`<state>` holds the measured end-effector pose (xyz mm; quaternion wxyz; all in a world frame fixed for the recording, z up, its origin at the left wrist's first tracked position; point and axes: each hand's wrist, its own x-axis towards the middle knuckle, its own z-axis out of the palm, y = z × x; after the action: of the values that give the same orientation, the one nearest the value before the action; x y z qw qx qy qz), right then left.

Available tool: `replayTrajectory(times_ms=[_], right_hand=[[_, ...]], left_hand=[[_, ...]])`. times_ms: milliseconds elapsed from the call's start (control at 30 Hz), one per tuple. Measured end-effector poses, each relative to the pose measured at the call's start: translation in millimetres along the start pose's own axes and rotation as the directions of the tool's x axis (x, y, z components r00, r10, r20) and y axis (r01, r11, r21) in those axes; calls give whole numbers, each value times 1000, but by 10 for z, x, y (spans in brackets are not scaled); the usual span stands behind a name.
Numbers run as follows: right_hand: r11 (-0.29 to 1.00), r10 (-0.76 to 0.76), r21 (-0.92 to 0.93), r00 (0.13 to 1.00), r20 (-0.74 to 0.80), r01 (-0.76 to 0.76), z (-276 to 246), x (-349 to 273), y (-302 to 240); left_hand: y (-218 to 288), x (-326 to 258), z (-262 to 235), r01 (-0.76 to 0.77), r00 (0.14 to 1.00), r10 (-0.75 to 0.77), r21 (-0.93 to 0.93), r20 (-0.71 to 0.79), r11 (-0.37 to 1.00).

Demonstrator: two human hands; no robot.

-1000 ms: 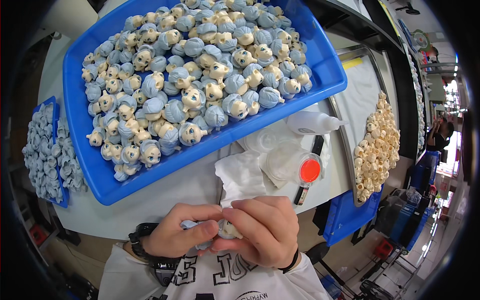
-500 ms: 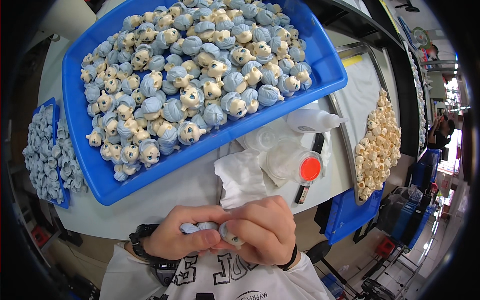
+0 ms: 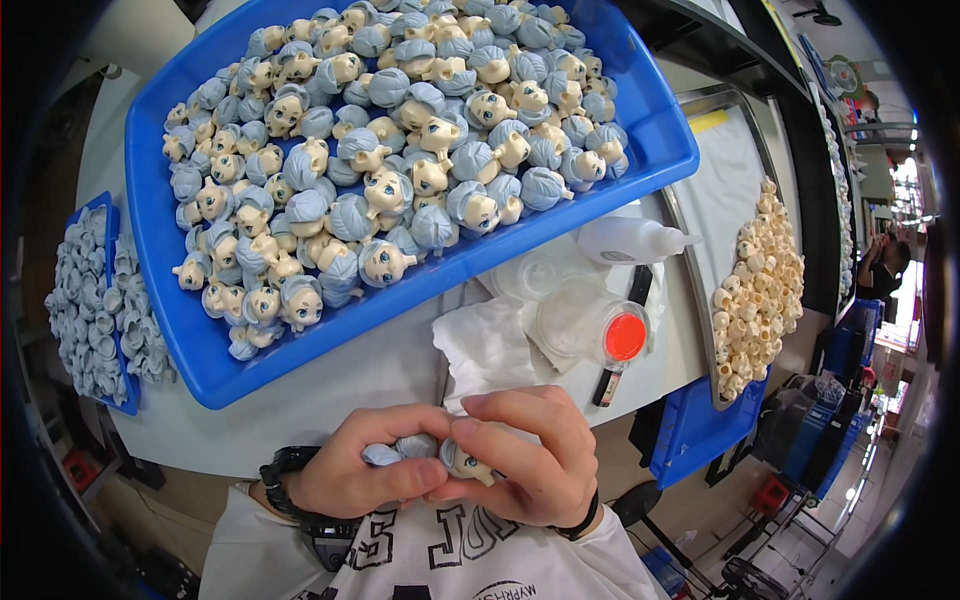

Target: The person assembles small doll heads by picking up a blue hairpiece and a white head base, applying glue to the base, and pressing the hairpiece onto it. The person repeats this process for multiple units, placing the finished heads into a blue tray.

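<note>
Close to my body, my left hand is closed around blue-grey doll hair pieces, which show between thumb and fingers. Against them, my right hand pinches a small doll head with a cream face, a painted eye and blue-grey hair. The fingertips of both hands meet at this head, so part of it is hidden. Beyond them stands a big blue tub heaped with similar doll heads.
Several loose hair pieces fill a blue tray at the left. On the right, a metal tray bears cream face parts. Between lie a white cloth, a red-capped jar, a squeeze bottle and a black marker.
My right fingers have lifted and loosened a little, baring more of the doll head's face. The left hand keeps its hold on the hair pieces, and the view has shifted slightly.
</note>
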<state>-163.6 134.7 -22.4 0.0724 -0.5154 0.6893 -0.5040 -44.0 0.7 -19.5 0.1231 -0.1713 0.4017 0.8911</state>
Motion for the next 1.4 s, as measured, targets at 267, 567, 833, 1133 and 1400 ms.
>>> replayTrajectory(times_ms=[267, 567, 833, 1133, 1400], right_hand=[[998, -16, 56, 1000, -8, 16, 50, -20, 23], [996, -23, 82, 1000, 8, 23, 24, -18, -2], [977, 15, 212, 999, 30, -21, 30, -3, -14], [974, -8, 227, 998, 68, -8, 12, -7, 19], [966, 37, 252, 995, 93, -60, -2, 0, -3]], left_hand=[[-14, -3, 2, 62, 998, -61, -123, 14, 990], [-53, 11, -4, -4, 1000, 4, -74, -3, 997], [-39, 2, 12, -56, 998, 55, -92, -13, 994], [-56, -19, -17, 3, 1000, -5, -127, -13, 992], [-47, -25, -7, 37, 998, -42, -119, -44, 992]])
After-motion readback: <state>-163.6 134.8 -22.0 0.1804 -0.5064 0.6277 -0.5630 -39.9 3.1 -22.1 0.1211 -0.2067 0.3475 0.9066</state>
